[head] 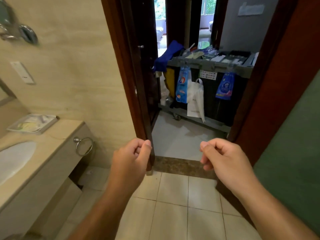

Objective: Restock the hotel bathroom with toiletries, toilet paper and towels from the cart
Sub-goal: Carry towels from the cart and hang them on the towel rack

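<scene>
The fingers (138,147) of the left hand (131,158) are curled into the palm with the thumb laid against the forefinger, and I see nothing in them. The right hand (223,158) mirrors it, fingers clenched, thumb on top, nothing held. Both hands hang in the air over the floor (173,205), well apart from each other, and the forearms run out of the bottom edge. From here the left hand overlaps the foot of the doorframe (138,87); I cannot tell whether it touches the wood.

Between the hands lies the dark stone threshold (181,166). Beyond it, outside the doorway, stands the cart (199,64), its right end hidden behind the frame. Its top holds a jumble of small pale items too small for me to identify, and I can't pick out which are toiletries, paper or towels. A blue cloth (166,58) is draped over its left end. Two blue bags (181,85) and a white bag (195,99) hang down its front.

On my left the tabletop (60,130) carries a tray (50,124) whose contents are smeared. Near it is the sink (13,158), cut off at the picture's edge. A ring (84,146) hangs on the tabletop's side panel. A chrome fitting (26,33) at top left is too blurred to read.
</scene>
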